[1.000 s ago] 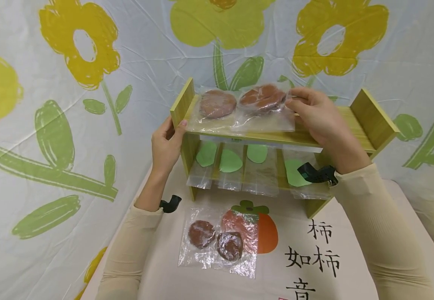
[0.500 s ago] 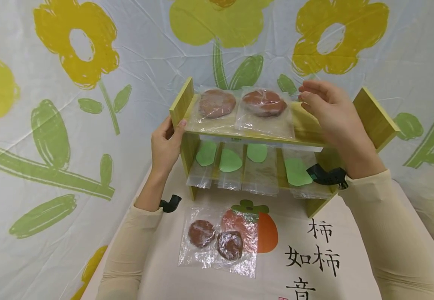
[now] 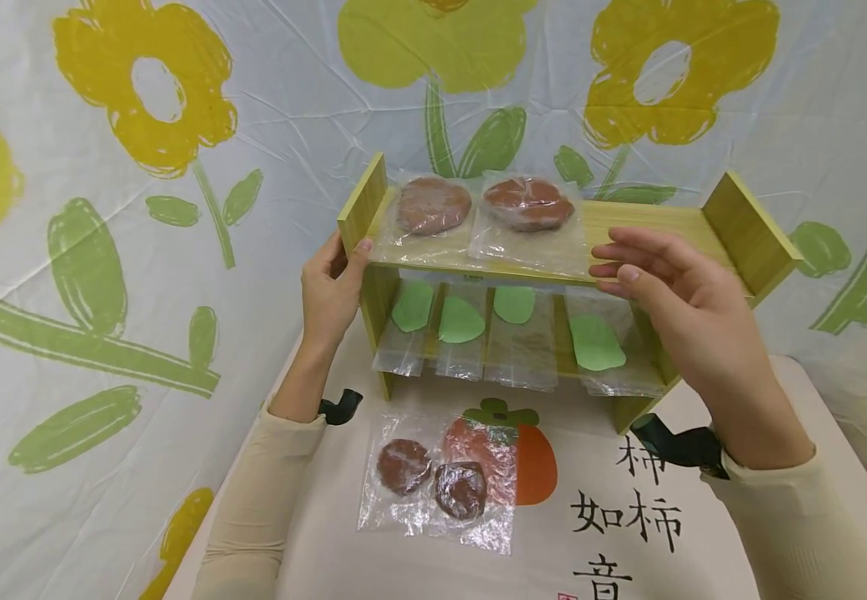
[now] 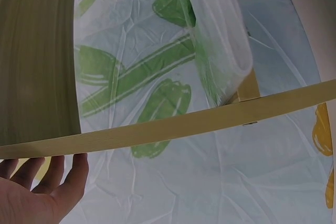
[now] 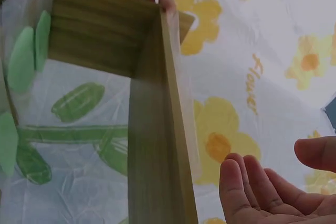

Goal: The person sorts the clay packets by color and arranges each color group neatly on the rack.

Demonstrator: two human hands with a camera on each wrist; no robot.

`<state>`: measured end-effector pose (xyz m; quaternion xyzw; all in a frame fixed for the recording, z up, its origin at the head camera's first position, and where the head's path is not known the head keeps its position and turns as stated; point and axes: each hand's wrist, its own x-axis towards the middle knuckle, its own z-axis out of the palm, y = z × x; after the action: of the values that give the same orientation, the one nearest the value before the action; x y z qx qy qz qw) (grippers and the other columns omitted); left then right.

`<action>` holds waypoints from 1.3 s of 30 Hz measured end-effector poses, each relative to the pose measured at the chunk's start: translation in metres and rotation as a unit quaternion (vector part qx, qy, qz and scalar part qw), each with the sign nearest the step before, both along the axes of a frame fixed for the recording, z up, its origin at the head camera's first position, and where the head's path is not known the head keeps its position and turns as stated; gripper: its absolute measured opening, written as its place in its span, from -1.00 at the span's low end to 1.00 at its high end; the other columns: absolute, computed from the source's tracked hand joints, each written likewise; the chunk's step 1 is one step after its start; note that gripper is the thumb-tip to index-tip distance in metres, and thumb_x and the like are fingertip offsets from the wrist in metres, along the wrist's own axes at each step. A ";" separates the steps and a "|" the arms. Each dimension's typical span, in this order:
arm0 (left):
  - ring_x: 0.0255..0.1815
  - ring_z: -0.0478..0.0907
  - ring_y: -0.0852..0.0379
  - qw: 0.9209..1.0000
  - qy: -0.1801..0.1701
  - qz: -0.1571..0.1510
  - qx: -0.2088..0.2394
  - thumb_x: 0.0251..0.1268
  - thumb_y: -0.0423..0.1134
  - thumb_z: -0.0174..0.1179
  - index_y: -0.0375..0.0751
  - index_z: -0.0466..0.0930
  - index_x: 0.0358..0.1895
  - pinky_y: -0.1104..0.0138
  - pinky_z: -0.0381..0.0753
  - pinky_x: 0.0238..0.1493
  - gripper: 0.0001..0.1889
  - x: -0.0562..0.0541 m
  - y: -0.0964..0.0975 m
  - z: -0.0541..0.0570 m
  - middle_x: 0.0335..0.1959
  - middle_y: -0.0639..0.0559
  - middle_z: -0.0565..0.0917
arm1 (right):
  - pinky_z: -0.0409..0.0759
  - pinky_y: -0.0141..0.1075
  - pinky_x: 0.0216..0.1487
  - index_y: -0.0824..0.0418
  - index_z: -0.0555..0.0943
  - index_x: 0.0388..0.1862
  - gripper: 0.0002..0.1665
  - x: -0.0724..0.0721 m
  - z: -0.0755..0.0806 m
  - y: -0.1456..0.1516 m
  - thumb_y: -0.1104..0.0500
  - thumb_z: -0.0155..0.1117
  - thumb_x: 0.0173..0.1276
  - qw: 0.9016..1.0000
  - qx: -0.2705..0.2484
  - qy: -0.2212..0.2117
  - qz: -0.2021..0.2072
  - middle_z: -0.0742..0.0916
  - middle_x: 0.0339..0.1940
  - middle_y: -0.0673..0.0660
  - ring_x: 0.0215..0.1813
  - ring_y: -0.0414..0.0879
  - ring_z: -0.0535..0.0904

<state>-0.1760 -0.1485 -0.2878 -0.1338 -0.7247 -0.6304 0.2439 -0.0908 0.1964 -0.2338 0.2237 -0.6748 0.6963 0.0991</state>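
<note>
A two-tier wooden shelf [image 3: 643,221] stands on the table. My left hand [image 3: 332,292] holds its left side panel, thumb at the front edge; in the left wrist view the fingertips [image 4: 79,163] meet a wooden edge. Two clear plastic bags lie side by side on the top tier, each with a flat reddish-brown round piece: the left piece [image 3: 433,207] is smooth, the right piece [image 3: 527,204] creased. My right hand [image 3: 696,317] hovers before the top tier, fingers spread loosely and holding nothing. The right wrist view also shows its relaxed fingers [image 5: 257,187] with nothing between them.
On the lower tier lie several clear bags with green pieces [image 3: 461,321]. In front of the shelf, a clear bag [image 3: 384,521] with two brown discs [image 3: 403,467] lies on the printed tablecloth [image 3: 531,550]. Flowered fabric [image 3: 291,125] hangs behind and beside the shelf.
My right hand has let go of the right bag on the top tier, drawn away rightward, then come down in front of the shelf. That bag now lies flatter. My left hand has stayed put.
</note>
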 end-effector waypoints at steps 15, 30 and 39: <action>0.06 0.63 -0.03 1.000 0.006 -0.001 -0.002 0.48 -0.32 0.14 -0.41 0.51 0.30 0.25 0.62 0.01 -0.60 0.000 0.002 0.002 0.14 -0.28 0.64 | 0.59 -0.28 0.09 0.43 0.44 0.33 -0.55 0.032 -0.073 0.001 0.51 0.04 0.50 0.995 0.088 -0.008 0.055 0.63 0.12 0.32 0.11 0.04 0.64; 0.03 0.63 -0.01 1.000 0.007 -0.006 -0.001 0.50 -0.29 0.14 -0.37 0.50 0.33 0.22 0.64 -0.03 -0.58 0.000 0.000 -0.002 0.12 -0.25 0.65 | 0.60 -0.26 0.09 0.46 0.42 0.33 -0.60 0.049 -0.153 0.016 0.41 0.02 0.56 0.987 0.102 -0.105 0.067 0.66 0.11 0.26 0.07 0.02 0.65; 0.04 0.63 -0.03 1.000 0.008 -0.007 -0.001 0.51 -0.29 0.14 -0.38 0.50 0.33 0.17 0.65 -0.01 -0.58 0.000 -0.001 -0.002 0.12 -0.25 0.65 | 0.63 -0.13 0.07 0.49 0.38 0.33 -0.58 0.058 -0.220 0.018 0.27 0.00 0.62 0.974 0.090 -0.194 0.080 0.67 0.11 0.24 0.08 0.02 0.65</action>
<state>-0.1758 -0.1495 -0.2898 -0.1436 -0.7229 -0.6299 0.2450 -0.0329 0.2143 -0.4535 0.1460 -0.7209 0.6684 -0.1103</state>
